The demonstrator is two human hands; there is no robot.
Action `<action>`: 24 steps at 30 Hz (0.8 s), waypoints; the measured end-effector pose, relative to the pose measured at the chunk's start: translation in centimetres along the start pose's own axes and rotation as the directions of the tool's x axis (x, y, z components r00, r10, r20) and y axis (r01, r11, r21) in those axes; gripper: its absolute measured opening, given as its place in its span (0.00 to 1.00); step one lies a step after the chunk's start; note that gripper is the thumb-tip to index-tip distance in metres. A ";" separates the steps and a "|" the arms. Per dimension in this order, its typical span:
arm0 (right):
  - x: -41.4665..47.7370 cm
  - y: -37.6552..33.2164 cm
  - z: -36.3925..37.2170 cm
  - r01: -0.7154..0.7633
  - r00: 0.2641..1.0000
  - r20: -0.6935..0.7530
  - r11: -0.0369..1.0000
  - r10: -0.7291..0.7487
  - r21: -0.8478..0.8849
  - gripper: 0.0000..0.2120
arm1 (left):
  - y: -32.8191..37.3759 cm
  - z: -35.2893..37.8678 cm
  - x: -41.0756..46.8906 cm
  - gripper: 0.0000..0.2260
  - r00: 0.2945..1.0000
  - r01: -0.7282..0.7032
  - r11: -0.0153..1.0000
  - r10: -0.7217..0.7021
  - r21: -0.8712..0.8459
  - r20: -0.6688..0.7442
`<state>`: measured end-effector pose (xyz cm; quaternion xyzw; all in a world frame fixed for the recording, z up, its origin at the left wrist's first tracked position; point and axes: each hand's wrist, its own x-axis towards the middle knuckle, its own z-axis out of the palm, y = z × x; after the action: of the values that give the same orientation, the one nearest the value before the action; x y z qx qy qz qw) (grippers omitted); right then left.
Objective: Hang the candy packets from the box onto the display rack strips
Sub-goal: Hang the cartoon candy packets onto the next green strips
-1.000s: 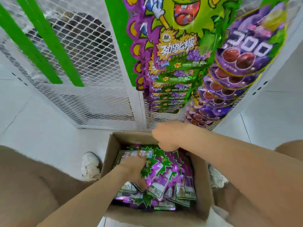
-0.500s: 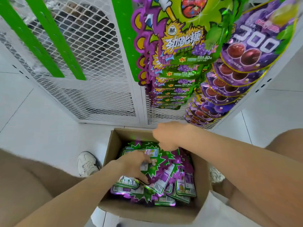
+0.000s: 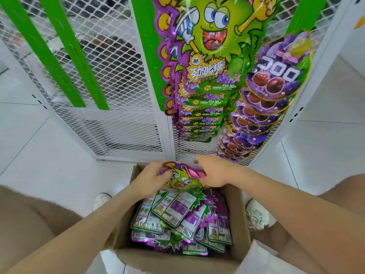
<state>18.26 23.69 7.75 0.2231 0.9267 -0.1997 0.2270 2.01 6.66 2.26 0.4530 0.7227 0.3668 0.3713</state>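
A cardboard box point(image 3: 175, 261) on the floor holds several green-and-purple candy packets point(image 3: 177, 212) lying mostly face down. Above its far edge, one candy packet point(image 3: 182, 177) with a green cartoon face is held face up between both hands. My left hand point(image 3: 152, 178) grips its left side and my right hand point(image 3: 214, 171) pinches its top right corner. On the white mesh rack point(image 3: 122, 123), a green strip point(image 3: 150, 54) carries a column of the same packets point(image 3: 205, 80); beside it hang purple grape packets point(image 3: 276, 74).
Two bare green strips point(image 3: 65, 54) run down the left mesh panel. White tiled floor point(image 3: 49, 165) lies around the box. My knees and white shoes point(image 3: 100, 199) flank the box on both sides.
My left hand lifted one packet out of the box to its far edge. My right hand opened from a fist and took hold of the packet's top corner. The camera tilted up.
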 end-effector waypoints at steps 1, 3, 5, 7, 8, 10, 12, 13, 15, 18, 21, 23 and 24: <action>0.1 0.3 -0.7 -0.020 0.996 -0.089 0.997 0.027 0.080 0.10 | 1.2 -0.7 0.1 0.13 0.996 0.039 0.993 -0.047 -0.108 -0.076; -0.2 0.6 -2.4 -0.037 0.969 -0.218 0.941 0.117 0.337 0.16 | 3.3 -1.8 0.3 0.12 0.951 0.095 0.927 -0.192 -0.363 -0.241; -0.7 0.3 -3.9 0.076 0.917 -0.355 0.792 0.183 0.606 0.10 | 5.3 -2.5 0.5 0.07 0.896 0.095 0.761 -0.346 -0.641 -0.277; -1.5 -0.7 -5.2 0.174 0.843 -0.490 0.748 0.223 0.640 0.10 | 7.2 -3.3 0.8 0.02 0.870 0.045 0.713 -0.372 -0.700 -0.323; -2.0 -1.4 -5.7 0.189 0.808 -0.546 0.780 0.222 0.597 0.13 | 8.2 -3.7 1.0 0.02 0.856 0.012 0.778 -0.333 -0.629 -0.395; -3.4 -2.6 -6.9 0.195 0.718 -0.669 0.868 0.191 0.457 0.16 | 10.1 -4.7 1.6 0.14 0.802 -0.052 0.934 -0.172 -0.353 -0.572; -5.0 -3.5 -8.6 0.140 0.579 -0.801 0.948 0.155 0.285 0.17 | 13.2 -6.1 1.7 0.25 0.688 -0.131 0.991 0.083 -0.011 -0.721; -5.7 -3.9 -9.6 0.094 0.496 -0.857 0.973 0.140 0.213 0.14 | 14.9 -6.8 1.7 0.26 0.630 -0.174 0.970 0.240 0.167 -0.738; -6.8 -4.2 -12.2 0.094 0.353 -0.930 0.985 0.103 0.145 0.09 | 18.9 -8.2 1.7 0.22 0.544 -0.249 0.865 0.497 0.436 -0.676; -7.4 -3.9 -16.7 0.176 0.229 -0.969 0.975 0.096 0.139 0.11 | 25.5 -10.1 2.0 0.19 0.486 -0.378 0.738 0.672 0.559 -0.559; -8.4 -4.0 -21.3 0.283 0.093 -0.987 0.947 0.130 0.151 0.06 | 31.2 -11.7 3.3 0.23 0.539 -0.413 0.761 0.647 0.501 -0.539; -9.0 -3.9 -24.1 0.320 0.048 -0.983 0.929 0.180 0.185 0.08 | 34.2 -12.6 4.4 0.25 0.609 -0.412 0.825 0.566 0.387 -0.556; -9.1 -3.7 -25.4 0.321 0.045 -0.979 0.925 0.198 0.202 0.09 | 35.3 -13.1 5.1 0.25 0.640 -0.417 0.852 0.523 0.317 -0.562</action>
<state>15.25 29.71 34.10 0.2954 0.7756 -0.1701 -0.5313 2.55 20.16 37.78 0.5038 0.6872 0.5219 -0.0382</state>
